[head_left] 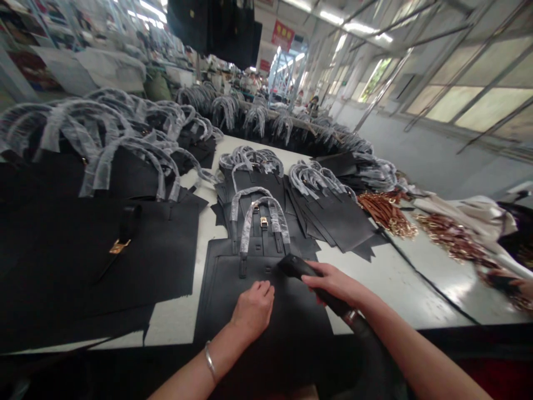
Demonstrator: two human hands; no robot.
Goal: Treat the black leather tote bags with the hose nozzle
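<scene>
A black leather bag panel (pixel 291 316) lies at the table's front edge, its arched handle (pixel 245 239) wrapped in clear plastic. My left hand (pixel 253 308) rests on this panel with its fingers curled in; whatever they may hold is hidden. A silver bangle circles the wrist. In my right hand (pixel 328 280) is a black hand-held tool (pixel 293 266) with a thick dark hose running down from its handle. The tool's head is over the panel, close to a small slot right of the handle's end. A gold buckle (pixel 264 222) shows on the panel behind.
More black panels with wrapped handles are stacked at left (pixel 100 222), behind and at right (pixel 333 214). Brown straps with gold hardware (pixel 387 214) lie further right, near a dark cord (pixel 428 275). Another person's hand (pixel 524 291) shows at the right edge.
</scene>
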